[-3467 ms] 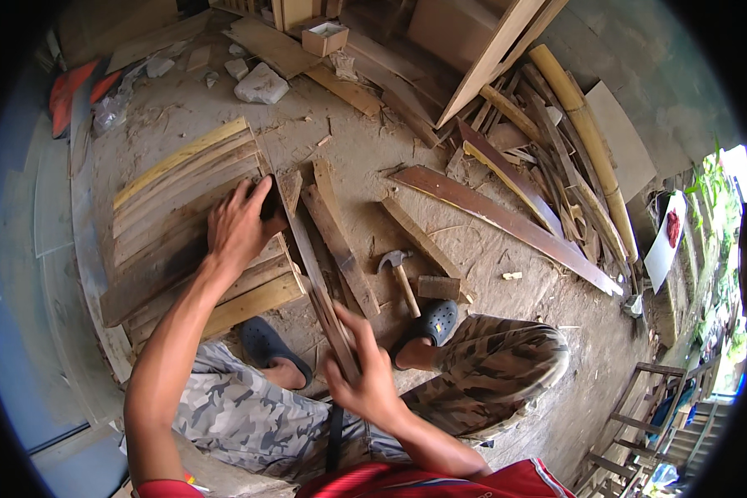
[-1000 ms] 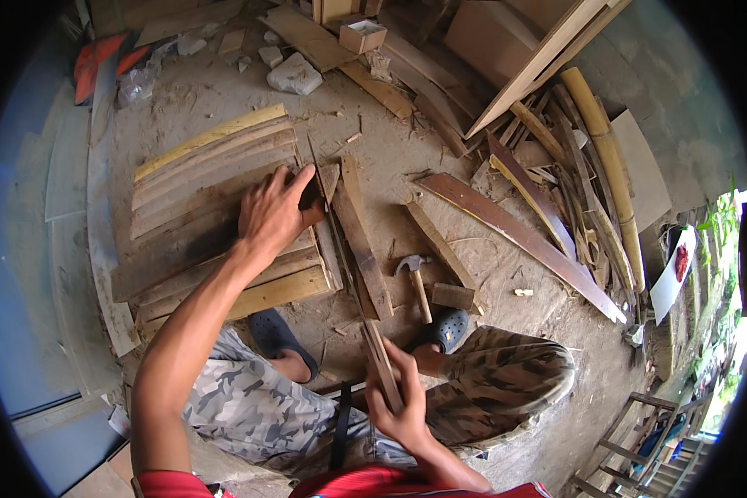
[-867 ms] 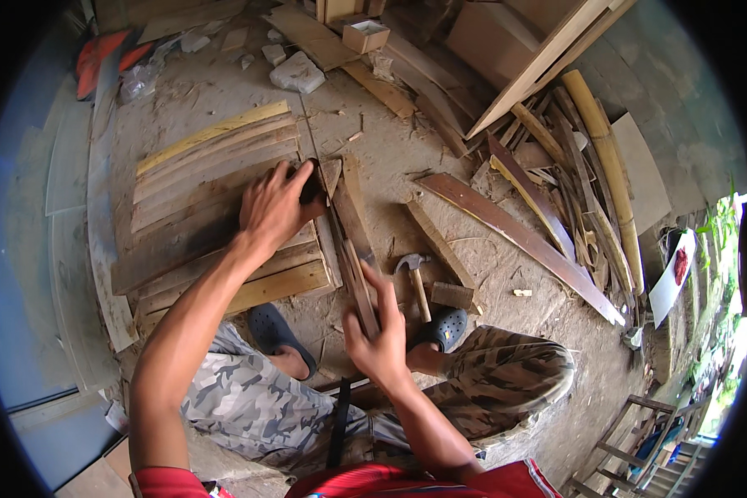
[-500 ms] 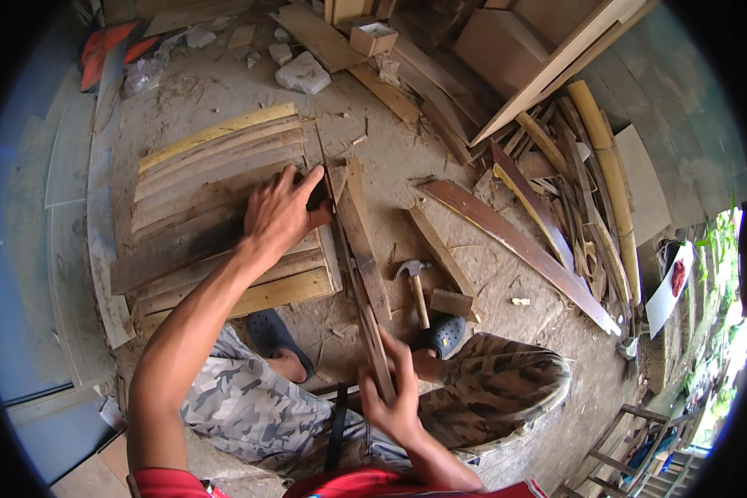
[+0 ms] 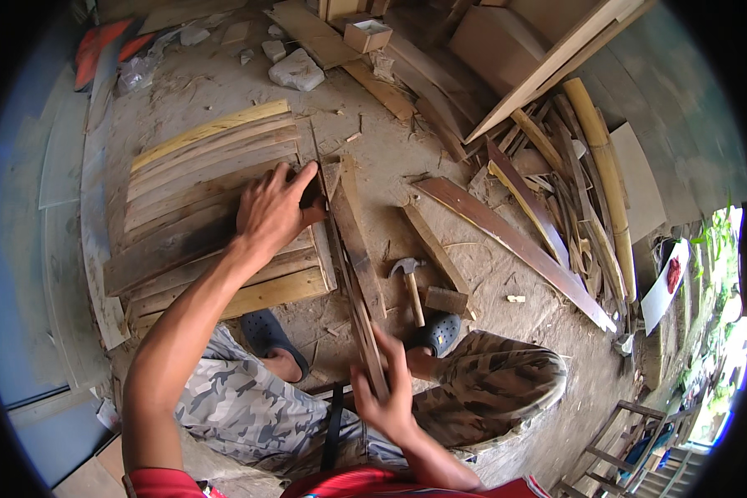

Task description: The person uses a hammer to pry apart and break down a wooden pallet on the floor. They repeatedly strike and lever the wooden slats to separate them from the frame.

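Here, a saw (image 5: 362, 328) is beside a board (image 5: 170, 249).
The left hand (image 5: 274, 207) grips the board on the left slats (image 5: 216, 159); the right hand (image 5: 388, 390), nearer, is wrapped around the saw.

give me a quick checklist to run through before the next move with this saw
1. Dark board steadied: ok, left hand grips its end, slatted wood beneath.
2. Saw held: ok, right hand wraps its near end.
3. Left fingertips well away from the blade: not ok, they sit right beside it.
4. Hammer off the saw: ok, it lies apart, to the right.
5. Depth of any cut: cannot tell, no cut can be made out.
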